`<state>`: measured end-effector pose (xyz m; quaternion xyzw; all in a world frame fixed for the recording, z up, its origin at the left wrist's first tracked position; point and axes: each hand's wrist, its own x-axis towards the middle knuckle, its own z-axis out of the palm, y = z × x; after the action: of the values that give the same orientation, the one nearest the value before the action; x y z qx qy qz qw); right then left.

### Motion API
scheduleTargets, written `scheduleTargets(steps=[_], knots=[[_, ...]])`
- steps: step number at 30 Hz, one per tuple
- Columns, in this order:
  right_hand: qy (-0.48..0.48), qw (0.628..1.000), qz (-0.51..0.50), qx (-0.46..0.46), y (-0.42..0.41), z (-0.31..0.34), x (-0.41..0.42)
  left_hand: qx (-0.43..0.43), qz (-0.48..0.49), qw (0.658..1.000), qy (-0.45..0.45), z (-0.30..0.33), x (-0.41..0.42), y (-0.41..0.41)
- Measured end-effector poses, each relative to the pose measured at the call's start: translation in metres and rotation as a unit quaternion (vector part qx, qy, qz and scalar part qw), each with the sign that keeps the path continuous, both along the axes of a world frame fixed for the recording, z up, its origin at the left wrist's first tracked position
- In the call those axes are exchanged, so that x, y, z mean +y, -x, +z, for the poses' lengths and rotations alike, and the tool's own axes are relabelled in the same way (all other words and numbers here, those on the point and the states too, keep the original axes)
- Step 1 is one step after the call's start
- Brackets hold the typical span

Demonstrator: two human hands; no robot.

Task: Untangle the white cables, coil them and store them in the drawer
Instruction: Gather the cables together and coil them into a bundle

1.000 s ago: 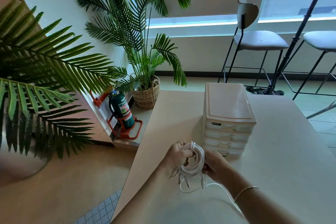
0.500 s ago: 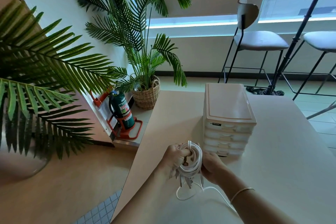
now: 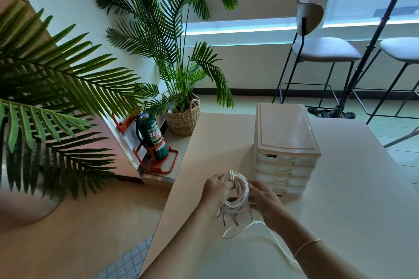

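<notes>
A coil of white cables [image 3: 238,195] is held upright just above the table, in front of the drawer unit. My left hand [image 3: 216,190] grips the coil's left side, fingers curled through the loops. On the coil's right side, my right hand [image 3: 264,199] holds the cable. Several plug ends hang below the coil, and a loose white tail [image 3: 267,233] trails over the table under my right forearm. The white plastic drawer unit [image 3: 285,142] stands just behind the hands, its drawers all closed.
The pale table [image 3: 351,199] ends at its left edge near my left arm. On the floor at left stand a green fire extinguisher [image 3: 153,138], a potted palm in a basket [image 3: 183,115] and large fronds. Bar stools [image 3: 322,50] stand behind.
The hands and coil have shifted slightly lower and closer together. The loose tail beside the coil has become shorter as more cable lies on the coil.
</notes>
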<state>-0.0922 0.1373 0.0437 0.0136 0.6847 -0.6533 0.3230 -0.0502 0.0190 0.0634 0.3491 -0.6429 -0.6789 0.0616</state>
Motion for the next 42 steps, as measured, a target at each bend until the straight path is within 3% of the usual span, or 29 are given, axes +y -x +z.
scheduleTargets(steps=[3, 5, 7, 9, 12, 19, 25, 27, 30, 33, 37, 42], knots=[[-0.171, 0.962, -0.036, 0.211, -0.001, 0.008, -0.001, -0.012, -0.011, 0.998, 0.057, -0.005, -0.002, 0.003], [-0.209, 0.908, -0.041, 0.362, -0.01, 0.015, -0.001, -0.021, -0.01, 0.994, 0.102, -0.009, -0.003, 0.004], [-0.248, 0.869, -0.009, 0.428, -0.019, 0.018, -0.003, -0.03, -0.006, 0.991, 0.129, -0.01, -0.004, 0.006], [-0.312, 0.855, 0.034, 0.412, -0.021, 0.024, -0.005, -0.045, -0.004, 0.989, 0.14, -0.012, -0.004, 0.008], [-0.373, 0.84, 0.1, 0.382, -0.019, 0.035, -0.008, -0.039, 0.001, 0.996, 0.074, -0.012, -0.003, 0.008], [-0.409, 0.826, 0.123, 0.368, -0.018, 0.037, -0.016, -0.037, -0.006, 0.999, -0.001, -0.007, 0.001, 0.012], [-0.469, 0.805, 0.129, 0.339, -0.016, 0.042, -0.016, 0.029, -0.039, 0.986, -0.158, -0.004, 0.006, 0.007], [-0.47, 0.809, 0.124, 0.331, -0.013, 0.042, -0.014, 0.057, -0.078, 0.976, -0.193, -0.004, 0.005, 0.006], [-0.437, 0.847, 0.109, 0.281, -0.008, 0.045, -0.013, 0.064, -0.095, 0.971, -0.212, -0.005, 0.001, 0.005], [-0.391, 0.877, 0.139, 0.243, -0.003, 0.046, -0.012, 0.037, -0.105, 0.989, -0.098, -0.007, 0.0, 0.006], [-0.233, 0.961, 0.097, 0.11, 0.001, 0.05, -0.004, 0.039, -0.146, 0.988, 0.019, -0.006, -0.003, 0.003], [-0.144, 0.989, 0.046, 0.006, 0.011, 0.054, 0.007, 0.06, -0.194, 0.976, 0.073, -0.005, -0.006, 0.0]])
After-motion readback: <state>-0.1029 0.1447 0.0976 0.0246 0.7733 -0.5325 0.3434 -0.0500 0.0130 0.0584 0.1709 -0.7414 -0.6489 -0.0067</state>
